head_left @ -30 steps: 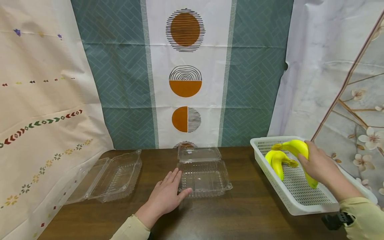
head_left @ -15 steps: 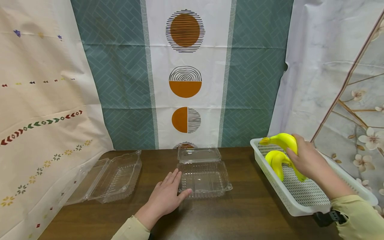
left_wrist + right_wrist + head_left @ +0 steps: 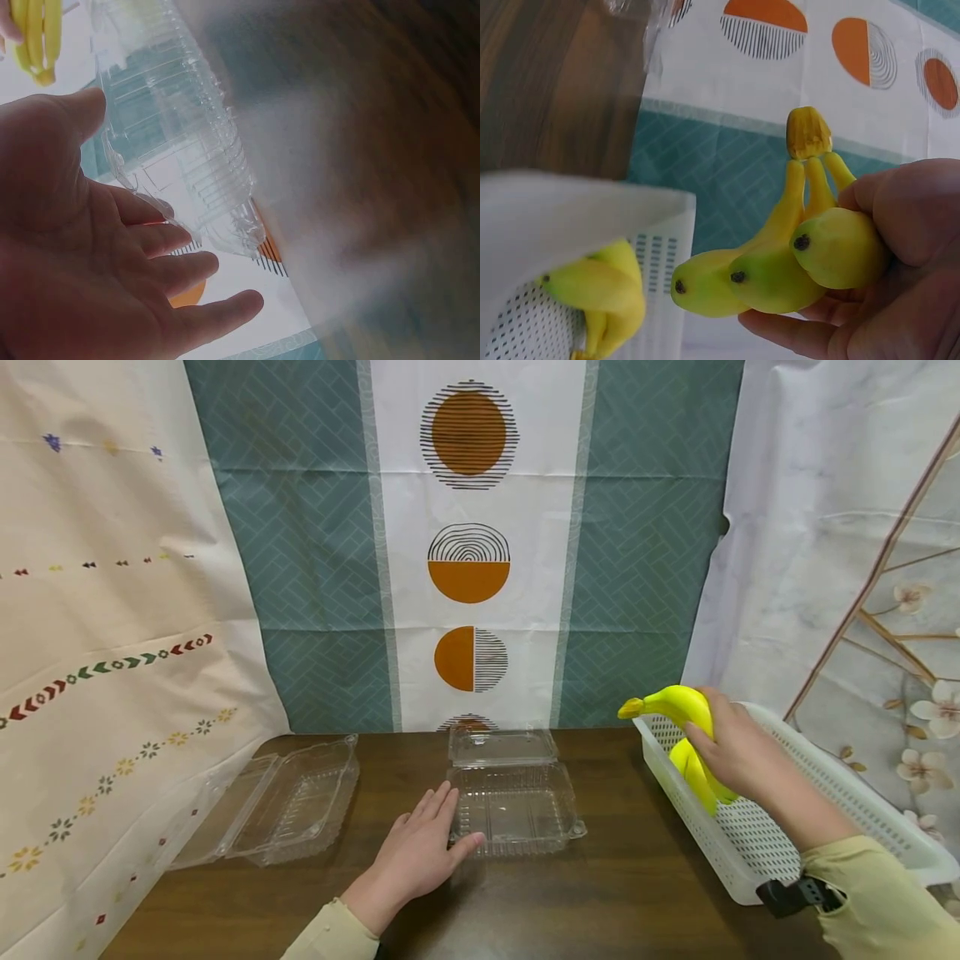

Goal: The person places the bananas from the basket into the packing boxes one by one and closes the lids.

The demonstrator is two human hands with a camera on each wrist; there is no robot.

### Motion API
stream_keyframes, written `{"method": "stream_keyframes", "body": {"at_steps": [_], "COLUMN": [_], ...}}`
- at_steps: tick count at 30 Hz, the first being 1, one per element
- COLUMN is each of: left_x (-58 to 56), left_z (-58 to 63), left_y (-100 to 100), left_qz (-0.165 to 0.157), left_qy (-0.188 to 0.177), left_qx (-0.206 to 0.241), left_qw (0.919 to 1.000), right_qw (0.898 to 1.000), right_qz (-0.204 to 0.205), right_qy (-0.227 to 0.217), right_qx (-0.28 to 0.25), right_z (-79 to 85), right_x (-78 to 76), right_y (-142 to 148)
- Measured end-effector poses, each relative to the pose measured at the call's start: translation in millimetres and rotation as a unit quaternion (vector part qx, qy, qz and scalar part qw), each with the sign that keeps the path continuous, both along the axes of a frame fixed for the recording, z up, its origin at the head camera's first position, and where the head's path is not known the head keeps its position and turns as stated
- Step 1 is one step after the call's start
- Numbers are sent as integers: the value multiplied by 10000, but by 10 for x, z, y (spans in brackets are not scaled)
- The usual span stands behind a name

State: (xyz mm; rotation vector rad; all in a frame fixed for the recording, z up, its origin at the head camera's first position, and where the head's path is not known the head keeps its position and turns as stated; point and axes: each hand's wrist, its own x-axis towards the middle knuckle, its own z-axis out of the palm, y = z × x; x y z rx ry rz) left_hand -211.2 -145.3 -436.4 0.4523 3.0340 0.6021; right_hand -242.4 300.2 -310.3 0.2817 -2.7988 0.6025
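My right hand (image 3: 738, 752) grips a bunch of yellow bananas (image 3: 675, 702) over the left side of a white perforated basket (image 3: 693, 835). In the right wrist view this bunch (image 3: 772, 277) shows several greenish tips and one brown stem end. A second banana bunch (image 3: 615, 292) lies in the basket, partly hidden by my hand in the head view. My left hand (image 3: 420, 843), fingers straight, is at the left edge of an open clear plastic clamshell container (image 3: 517, 806). The left wrist view shows my palm (image 3: 82, 232) next to that container's ribbed wall (image 3: 180, 142).
Another open clear clamshell container (image 3: 300, 810) stands at the left of the brown wooden table (image 3: 570, 902), its lid folded out to the left. A green and white patterned cloth (image 3: 300, 568) hangs behind the table, with further cloths on both sides.
My right hand has raised the banana bunch and moved it leftward, so its stem end now passes the basket's left rim. My left hand has stayed beside the middle container.
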Motion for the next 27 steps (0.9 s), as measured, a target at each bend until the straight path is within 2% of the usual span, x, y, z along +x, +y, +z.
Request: {"method": "stream_keyframes", "body": {"at_steps": [20, 27], "left_x": [17, 18], "left_z": [11, 8], "left_y": [15, 11], "left_qz": [-11, 11], "left_qy": [13, 28], "left_qx": [44, 38], "left_qw": [10000, 10000], "right_qw": [9995, 9991], "right_qz": [306, 405], "right_qy": [107, 126], "right_qx": [-25, -19], "right_z": [17, -33], "right_x": [-15, -27], "right_y": [-477, -664]}}
